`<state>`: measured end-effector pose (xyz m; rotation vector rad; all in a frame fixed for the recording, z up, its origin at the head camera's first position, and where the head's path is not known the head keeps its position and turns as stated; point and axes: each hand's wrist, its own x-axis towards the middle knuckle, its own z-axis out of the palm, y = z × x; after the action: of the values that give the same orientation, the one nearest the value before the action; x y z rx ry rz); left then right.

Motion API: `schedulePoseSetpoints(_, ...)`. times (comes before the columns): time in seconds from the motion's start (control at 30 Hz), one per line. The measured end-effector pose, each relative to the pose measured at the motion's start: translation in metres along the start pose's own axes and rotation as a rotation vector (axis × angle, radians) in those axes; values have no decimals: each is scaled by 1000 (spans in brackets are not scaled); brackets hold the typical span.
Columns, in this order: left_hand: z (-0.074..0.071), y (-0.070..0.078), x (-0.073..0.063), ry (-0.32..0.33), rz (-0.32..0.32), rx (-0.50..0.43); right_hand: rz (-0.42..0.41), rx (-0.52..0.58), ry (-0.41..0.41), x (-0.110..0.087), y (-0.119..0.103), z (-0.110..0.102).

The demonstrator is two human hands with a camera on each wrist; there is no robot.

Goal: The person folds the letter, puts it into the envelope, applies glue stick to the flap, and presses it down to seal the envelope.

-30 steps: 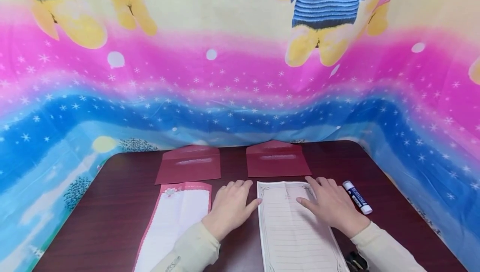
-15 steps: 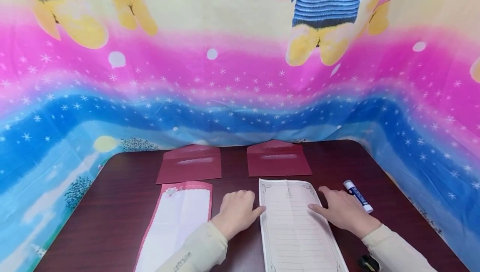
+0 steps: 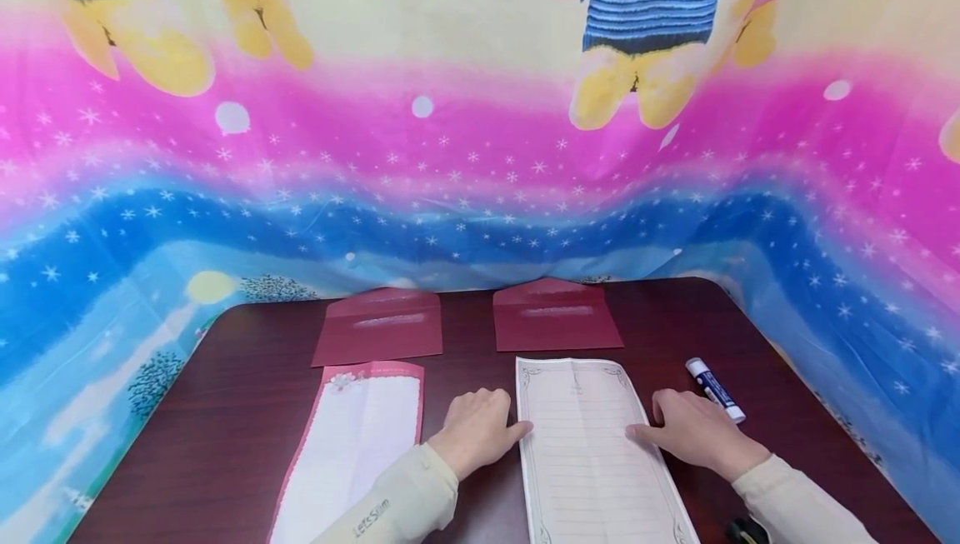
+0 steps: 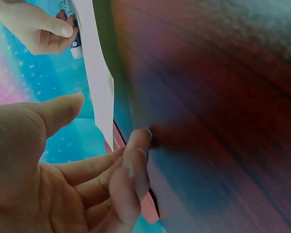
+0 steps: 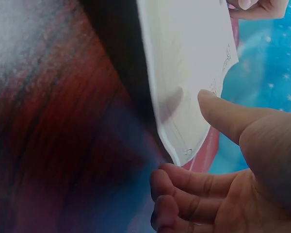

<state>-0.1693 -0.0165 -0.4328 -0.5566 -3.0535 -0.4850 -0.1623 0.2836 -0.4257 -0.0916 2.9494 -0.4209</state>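
A cream sheet of lined letter paper (image 3: 585, 461) with an ornate grey border lies between the hands, with crease lines and slightly raised edges. At its left edge is my left hand (image 3: 480, 431), thumb out toward the border and fingers loosely bent by the table. Along the right edge, my right hand (image 3: 701, 431) has its thumb over the paper's margin. In the right wrist view, a gap separates that thumb from the bent fingers (image 5: 196, 189), whose tips are close to the sheet's corner. In the left wrist view the thumb (image 4: 63, 112) also stands apart from the fingers.
A pink-bordered letter sheet (image 3: 360, 436) lies left of the left hand, partly under the sleeve. Two dark red envelopes (image 3: 382, 340) (image 3: 558, 327) lie at the back with flaps up. A glue stick (image 3: 715, 390) lies beyond the right hand. A patterned cloth (image 3: 480, 152) hangs behind the table (image 3: 187, 444).
Both hands have drawn back toward the person along the paper's side edges, their fingers more bent. The right hand has slid outward off the sheet's top corner; the sheet has barely moved.
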Motion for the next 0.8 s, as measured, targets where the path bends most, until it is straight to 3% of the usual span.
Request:
schedulePoseSetpoints(0.27, -2, -2, 0, -37, 2, -87, -3, 79, -42, 6, 7, 3)
schedulePoseSetpoints(0.53, 1, 0, 2, -87, -11, -201, -82, 270, -72, 15, 20, 3)
schedulePoseSetpoints(0.67, 5, 2, 0, -114, -28, -331, -139, 421, -145, 17, 32, 1)
schedulePoseSetpoints(0.8, 11, 4, -2, -136, -48, -530, -173, 517, -210, 18, 40, 1)
